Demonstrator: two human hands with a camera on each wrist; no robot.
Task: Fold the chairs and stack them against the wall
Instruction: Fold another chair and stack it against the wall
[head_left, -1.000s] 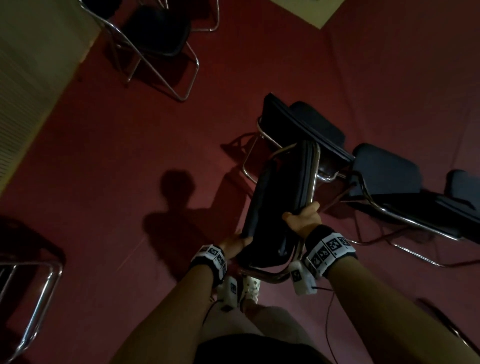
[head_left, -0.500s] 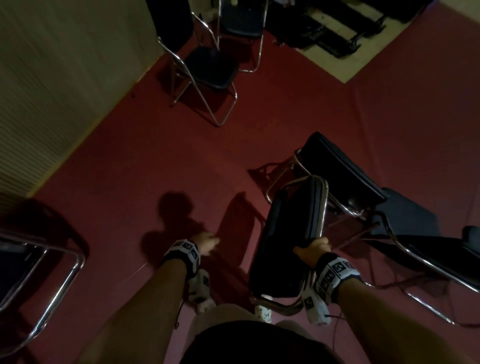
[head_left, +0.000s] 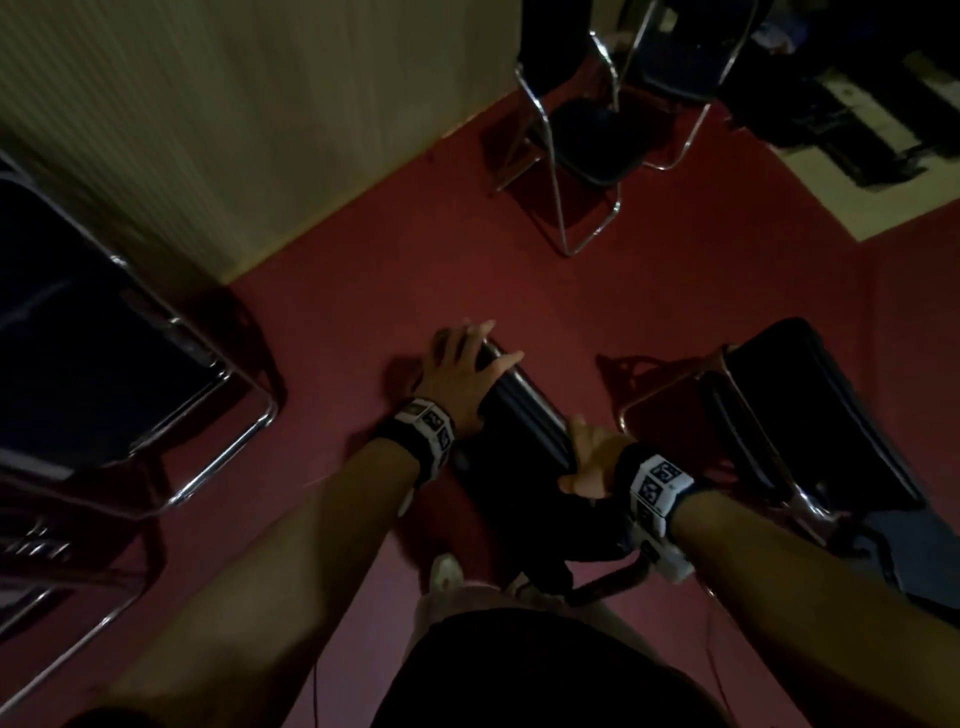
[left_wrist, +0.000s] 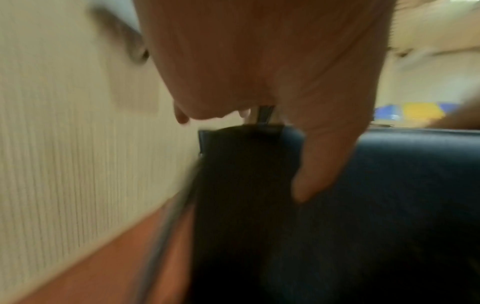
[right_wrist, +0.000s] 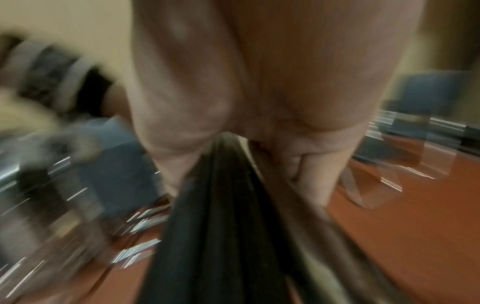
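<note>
I carry a folded chair (head_left: 524, 410) with black padding and a chrome frame, low in front of my legs. My left hand (head_left: 462, 364) holds its far end, fingers over the top edge and thumb on the cushion. In the left wrist view that hand (left_wrist: 259, 61) clamps the folded chair (left_wrist: 389, 205) from above. My right hand (head_left: 592, 462) grips the near part of the frame. The blurred right wrist view shows this hand (right_wrist: 259, 72) wrapped over the dark edge of the folded chair (right_wrist: 221, 226). The ribbed beige wall (head_left: 234, 119) rises ahead to the left.
An unfolded chair (head_left: 104, 364) stands at the left by the wall. Another unfolded chair (head_left: 587, 135) stands farther back along the wall. A third chair (head_left: 810, 415) sits close on my right. Red carpet (head_left: 415, 270) lies between me and the wall.
My left hand, free half a second ago, now holds the chair's far end. The chair has swung left, away from the chairs on the right, and the wall has come closer.
</note>
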